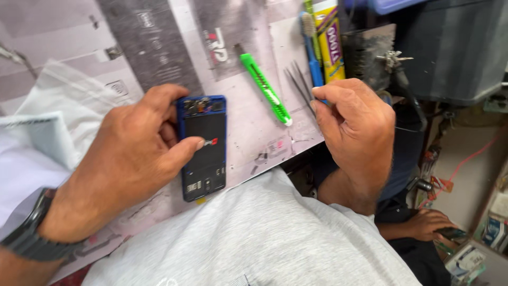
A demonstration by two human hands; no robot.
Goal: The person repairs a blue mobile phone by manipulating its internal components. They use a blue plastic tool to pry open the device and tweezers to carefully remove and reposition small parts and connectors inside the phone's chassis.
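Lying back-open on the pale work mat [248, 132], one blue phone [202, 146] is half hidden by the left hand [132, 159], whose thumb presses its battery. Curled above the mat's edge, the right hand [354, 124] pinches something too small to tell. Beside it lie one green knife [264, 90] and one pair of tweezers [299, 82].

A worn grey tabletop [248, 132] is seen; a blue opened phone [203, 148], green cutter [264, 88], tweezers [300, 85] and white cloth [58, 122] are laid on it.
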